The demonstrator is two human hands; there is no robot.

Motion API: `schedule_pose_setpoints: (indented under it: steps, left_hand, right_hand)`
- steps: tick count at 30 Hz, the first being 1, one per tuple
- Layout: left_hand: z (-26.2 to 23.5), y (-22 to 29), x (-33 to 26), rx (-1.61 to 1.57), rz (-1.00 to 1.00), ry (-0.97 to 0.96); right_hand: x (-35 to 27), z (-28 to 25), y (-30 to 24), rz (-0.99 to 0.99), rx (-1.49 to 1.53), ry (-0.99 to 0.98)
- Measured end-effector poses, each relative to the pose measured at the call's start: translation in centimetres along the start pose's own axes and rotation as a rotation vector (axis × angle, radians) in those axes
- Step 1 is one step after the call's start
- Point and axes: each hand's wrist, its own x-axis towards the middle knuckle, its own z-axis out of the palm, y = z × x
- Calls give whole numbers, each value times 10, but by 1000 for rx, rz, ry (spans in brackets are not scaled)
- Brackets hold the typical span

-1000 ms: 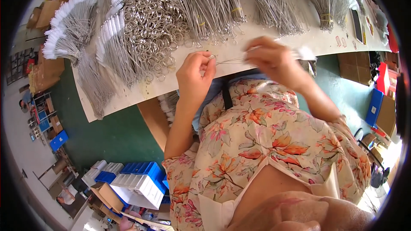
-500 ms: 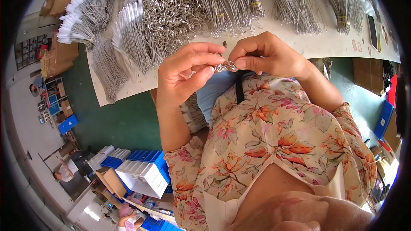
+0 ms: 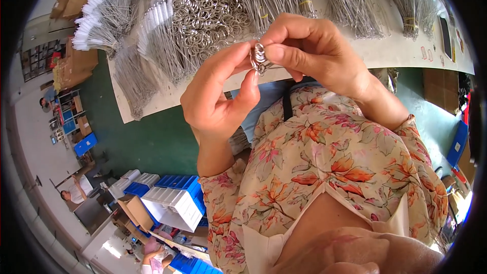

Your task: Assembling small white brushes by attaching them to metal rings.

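Note:
My left hand (image 3: 220, 89) and my right hand (image 3: 317, 56) meet in front of the table's near edge. Between their fingertips is a small cluster of shiny metal rings (image 3: 259, 56). The left thumb and forefinger pinch a larger ring at the cluster's left side. From the right, my other thumb and forefinger press on the stacked rings. How the rings link together is too small to make out. Just beyond the hands lies a big heap of loose metal rings (image 3: 205, 12) on the white table (image 3: 373, 61).
Bundles of thin wire brushes with white bristles (image 3: 106, 7) flank the heap, with more bundles (image 3: 350, 10) to the right. A dark phone-like slab (image 3: 446, 38) lies at the far right. Blue and white crates (image 3: 172, 203) stand lower left; other people are in the background.
Both hands have risen toward the table with the rings. The cluster has turned from lying sideways to more upright, and the right fingers now cover its right side.

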Motion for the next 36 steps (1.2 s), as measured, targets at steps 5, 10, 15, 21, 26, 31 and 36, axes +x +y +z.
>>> schedule_pose_setpoints:
  steps: [5,10,15,21,26,31,36]
  left_hand:
    - [-2,2,9,171,117,30]
    - [-17,7,18,137,68,-42]
    - [-28,14,25,4,-82,-159]
    - [-41,7,26,-130,-230,-218]
    - [-40,0,25,-177,-257,-163]
    - [-36,-8,21,-506,-449,-43]
    - [-36,-10,22,-346,-381,-89]
  right_hand:
    - [10,5,-4,-50,15,8]
    - [22,-5,-14,20,-32,-179]
    - [23,-1,-14,39,-54,-206]
    - [24,0,-14,126,-27,-238]
    - [28,1,-7,145,124,-274]
    - [29,5,-8,138,158,-289]
    - [29,5,-6,89,89,-322]
